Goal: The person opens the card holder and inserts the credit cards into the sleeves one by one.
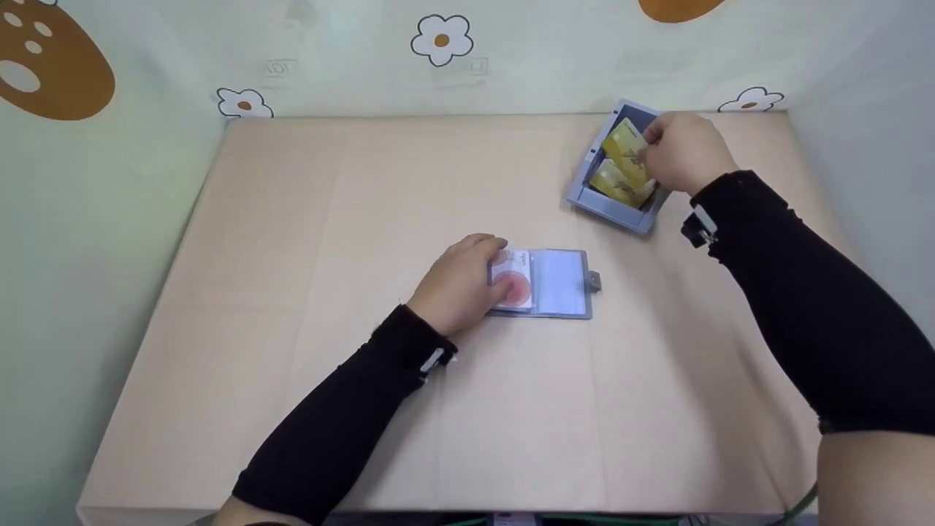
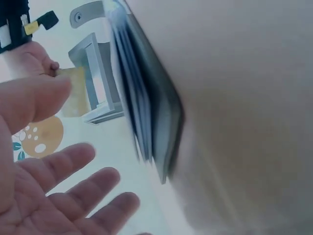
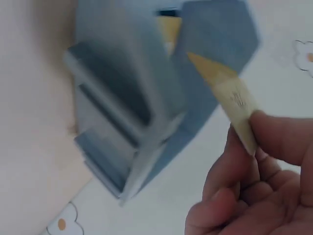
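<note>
Peach cloth (image 1: 380,409) spreads below me in the head view, backed by a pale wall (image 1: 350,73) printed with white flowers (image 1: 442,40). At the cloth's far right a box (image 1: 610,213) sits at a slant; nearer the middle lies an open card holder (image 1: 562,281). The person's right hand (image 1: 690,150) stands over the box's right side, thumb and fingers pinching a yellow card (image 3: 232,95); another yellow card (image 1: 617,186) rests inside the box. The left hand (image 1: 464,285) lies over the holder's left side, fingers loosely spread; how firmly it touches, I cannot tell.

That hand hides the holder's left edge from me, and the right hand covers part of the box. The yellow cards' print is too small to read, and my right wrist view blurs the box.

The box is blue-grey, smooth and rectangular. The holder is grey, with thin leaves and a tab (image 1: 594,282); a white card (image 1: 521,292) with a red circle shows on its left side. Black sleeves (image 1: 825,314) cover both forearms.
</note>
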### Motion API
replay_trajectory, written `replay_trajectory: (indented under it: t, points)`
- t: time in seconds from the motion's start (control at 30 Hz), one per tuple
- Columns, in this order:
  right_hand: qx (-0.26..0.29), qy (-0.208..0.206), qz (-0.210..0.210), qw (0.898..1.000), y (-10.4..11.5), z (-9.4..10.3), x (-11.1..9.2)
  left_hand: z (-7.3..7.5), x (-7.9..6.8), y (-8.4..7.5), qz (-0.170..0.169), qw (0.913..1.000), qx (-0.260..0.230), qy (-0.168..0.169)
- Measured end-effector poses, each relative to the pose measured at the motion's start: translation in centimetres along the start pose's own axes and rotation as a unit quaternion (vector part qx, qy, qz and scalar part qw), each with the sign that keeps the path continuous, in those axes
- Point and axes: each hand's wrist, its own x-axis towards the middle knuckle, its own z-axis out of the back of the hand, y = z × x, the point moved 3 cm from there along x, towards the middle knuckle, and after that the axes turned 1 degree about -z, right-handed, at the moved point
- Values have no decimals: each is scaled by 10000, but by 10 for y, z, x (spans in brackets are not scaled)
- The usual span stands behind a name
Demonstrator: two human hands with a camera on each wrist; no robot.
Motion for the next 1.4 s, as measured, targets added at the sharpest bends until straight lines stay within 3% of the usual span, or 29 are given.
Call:
replay_trajectory:
  t: [0.1,0.2,0.3,0.4,0.57,0.73,0.83,0.97,1.1,1.27,1.4]
  points:
    - [612,-13,25,9981,8,-2,-17,4,2,-3,27,9996,-246,-128]
    - [1402,152,148,9899,20,-15,-34,7,4,-6,77,9981,-552,-244]
    - [2212,425,320,9738,32,-36,-49,9,6,-9,123,9937,-1038,-392]
    - [2817,854,454,9546,42,-59,-60,9,9,-11,161,9841,-1697,-496]
    - [3254,1532,716,9303,53,-86,-71,7,13,-14,313,9664,-2493,-549]
    - [3364,1872,883,9187,54,-98,-74,7,15,-15,473,9616,-2617,-683]
    - [3167,1886,984,9244,51,-103,-75,6,14,-14,553,9607,-2637,-672]
    - [2353,1558,1136,9526,43,-105,-76,3,13,-13,588,9622,-2605,-542]
    - [1391,1277,1140,9754,33,-106,-78,0,13,-10,583,9714,-2249,-484]
    - [461,1364,1108,9834,24,-109,-79,-4,14,-8,611,9861,-1488,-408]
    - [10,1378,1187,9833,21,-116,-80,-8,16,-6,633,9920,-1053,-274]
